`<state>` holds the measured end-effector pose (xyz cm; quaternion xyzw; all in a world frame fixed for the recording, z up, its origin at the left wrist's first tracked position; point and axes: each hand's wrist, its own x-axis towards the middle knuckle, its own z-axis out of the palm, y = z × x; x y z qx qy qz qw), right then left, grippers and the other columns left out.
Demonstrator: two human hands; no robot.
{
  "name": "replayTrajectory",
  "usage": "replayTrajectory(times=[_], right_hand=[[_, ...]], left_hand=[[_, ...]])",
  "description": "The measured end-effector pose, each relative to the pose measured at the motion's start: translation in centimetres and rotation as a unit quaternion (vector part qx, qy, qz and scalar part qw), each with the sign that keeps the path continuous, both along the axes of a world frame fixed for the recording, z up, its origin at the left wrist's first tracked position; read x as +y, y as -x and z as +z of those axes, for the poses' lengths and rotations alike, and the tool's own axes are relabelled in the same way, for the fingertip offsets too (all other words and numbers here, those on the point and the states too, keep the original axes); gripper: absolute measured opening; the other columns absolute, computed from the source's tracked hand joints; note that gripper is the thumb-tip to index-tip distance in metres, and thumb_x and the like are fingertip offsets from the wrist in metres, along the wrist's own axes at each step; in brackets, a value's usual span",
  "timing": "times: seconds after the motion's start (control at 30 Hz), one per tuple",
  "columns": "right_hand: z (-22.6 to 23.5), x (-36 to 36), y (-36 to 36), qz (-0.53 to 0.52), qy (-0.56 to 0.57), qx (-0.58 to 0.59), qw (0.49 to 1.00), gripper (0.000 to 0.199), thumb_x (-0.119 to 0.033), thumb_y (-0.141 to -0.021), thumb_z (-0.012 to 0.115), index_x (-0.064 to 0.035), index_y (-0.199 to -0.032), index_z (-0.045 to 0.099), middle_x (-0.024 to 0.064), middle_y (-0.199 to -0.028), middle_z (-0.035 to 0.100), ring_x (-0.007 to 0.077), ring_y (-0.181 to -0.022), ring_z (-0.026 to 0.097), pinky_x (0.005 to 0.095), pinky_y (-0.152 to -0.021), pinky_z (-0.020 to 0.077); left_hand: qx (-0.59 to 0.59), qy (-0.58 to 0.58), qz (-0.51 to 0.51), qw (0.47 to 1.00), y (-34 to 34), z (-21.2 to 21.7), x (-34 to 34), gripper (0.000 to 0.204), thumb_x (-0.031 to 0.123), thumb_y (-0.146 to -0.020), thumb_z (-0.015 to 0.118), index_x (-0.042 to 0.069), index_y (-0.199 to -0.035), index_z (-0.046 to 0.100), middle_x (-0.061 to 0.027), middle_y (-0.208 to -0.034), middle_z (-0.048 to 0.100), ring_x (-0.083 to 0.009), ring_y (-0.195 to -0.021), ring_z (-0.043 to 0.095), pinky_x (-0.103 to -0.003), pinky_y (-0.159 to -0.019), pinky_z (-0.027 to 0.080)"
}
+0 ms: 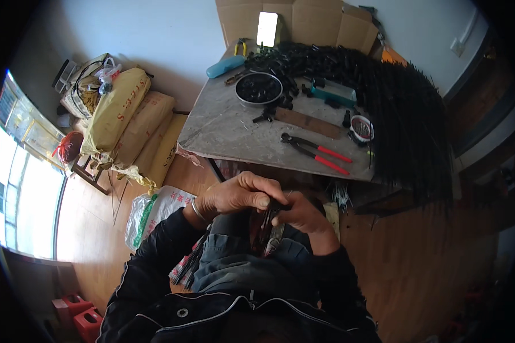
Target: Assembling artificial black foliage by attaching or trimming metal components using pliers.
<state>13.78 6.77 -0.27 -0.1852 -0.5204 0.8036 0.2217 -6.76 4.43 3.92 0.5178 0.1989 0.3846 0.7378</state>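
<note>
Gripping a small black part [276,204], both hands [269,200] meet below a part-filled metal bowl [258,88].

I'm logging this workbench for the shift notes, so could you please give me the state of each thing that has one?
Left hand: closed on a small black part.
Right hand: gripping the same part.
Phone: propped upright, screen lit.
Red-handled pliers: lying flat on the table, unheld.
Round metal bowl: filled with black pieces.
Yellow sacks: stacked, closed.

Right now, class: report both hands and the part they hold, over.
Left hand and right hand together, gripping small black part over lap. Red-handled pliers lie untouched on table.
</note>
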Motion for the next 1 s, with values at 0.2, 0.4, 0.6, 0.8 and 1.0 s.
replayTrajectory(times=[0.2, 0.4, 0.6, 0.8, 1.0], right_hand=[[-0.7, 0.6, 1.8, -0.221, -0.069, -0.098, 0.968, 0.021, -0.02, -0.089, 0.069, -0.0053, -0.077, 0.061, -0.0028, -0.071, 0.06, 0.0021, -0.063, 0.05, 0.0194, -0.056, 0.0381], [-0.2, -0.8, 3.7, -0.306, -0.109, -0.118, 0.938, 0.026, -0.023, -0.091, 0.066, -0.0012, -0.079, 0.059, 0.0009, -0.069, 0.062, 0.0051, -0.064, 0.054, 0.0236, -0.056, 0.0422], [-1.4, -1.4, 4.9, -0.351, -0.228, -0.14, 0.897, 0.024, -0.021, -0.09, 0.064, 0.0009, -0.082, 0.059, 0.0095, -0.068, 0.063, 0.0116, -0.064, 0.058, 0.0306, -0.059, 0.0466], [0.2, -2.2, 5.0, -0.348, -0.265, -0.148, 0.887, 0.023, -0.02, -0.087, 0.067, 0.0011, -0.083, 0.06, 0.0135, -0.068, 0.062, 0.0152, -0.063, 0.06, 0.0317, -0.06, 0.0469], [0.6, -2.5, 3.7, -0.333, -0.253, -0.128, 0.899, 0.025, -0.024, -0.091, 0.066, 0.0002, -0.085, 0.062, 0.0055, -0.068, 0.061, 0.0096, -0.063, 0.058, 0.0283, -0.059, 0.0458]], left_hand=[[-0.016, 0.07, 0.39, 0.918, -5.1, -0.6, -1.1, 0.028, 0.021, -0.095, 0.061, 0.002, -0.114, 0.065, 0.0007, -0.097, 0.064, -0.005, -0.082, 0.053, -0.02, -0.072, 0.043], [0.294, -0.177, 0.56, 0.754, -5.6, -1.0, -1.2, 0.03, 0.012, -0.078, 0.072, 0.002, -0.106, 0.064, -0.0093, -0.085, 0.067, -0.0142, -0.075, 0.064, -0.028, -0.068, 0.051], [0.336, -0.227, 0.588, 0.7, -5.5, -0.5, -1.2, 0.023, 0.01, -0.077, 0.071, 0.003, -0.097, 0.066, -0.0138, -0.083, 0.066, -0.0234, -0.074, 0.066, -0.031, -0.068, 0.051], [0.342, -0.236, 0.582, 0.699, -5.1, 0.2, -1.9, 0.02, 0.011, -0.078, 0.07, 0.002, -0.095, 0.066, -0.0124, -0.082, 0.067, -0.0199, -0.073, 0.066, -0.03, -0.066, 0.051], [0.266, -0.118, 0.462, 0.838, -3.4, 2.0, -3.0, 0.02, 0.01, -0.081, 0.069, 0.002, -0.099, 0.064, -0.0047, -0.085, 0.064, -0.0115, -0.077, 0.061, -0.027, -0.069, 0.049]])
